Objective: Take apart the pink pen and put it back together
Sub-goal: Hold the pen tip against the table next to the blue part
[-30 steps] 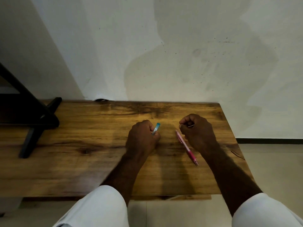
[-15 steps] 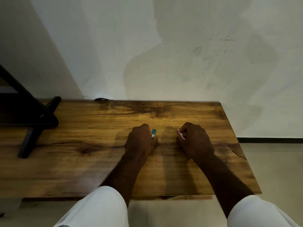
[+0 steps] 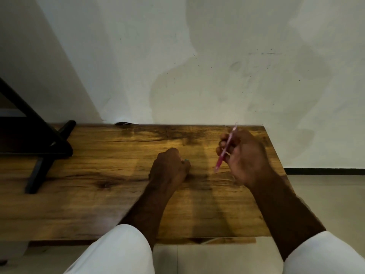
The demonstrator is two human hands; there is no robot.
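My right hand [image 3: 245, 157] is lifted above the wooden table [image 3: 98, 194] near its right side and grips the pink pen [image 3: 225, 151]. The pen stands steeply, one end pointing down toward the table, the other end up past my fingers. My left hand [image 3: 167, 171] rests on the table as a fist. A small teal pen [image 3: 186, 160] shows only as a tip poking out of its curled fingers; the rest is hidden in the fist.
A black stand [image 3: 39, 145] with slanted legs occupies the table's far left. A white wall rises right behind the table. The table's right edge lies just beyond my right hand, with pale floor [image 3: 325, 194] below.
My right hand closed over the pink pen that lay on the table, then rose and moved to the right with it. The left fist pulled the teal pen further inside.
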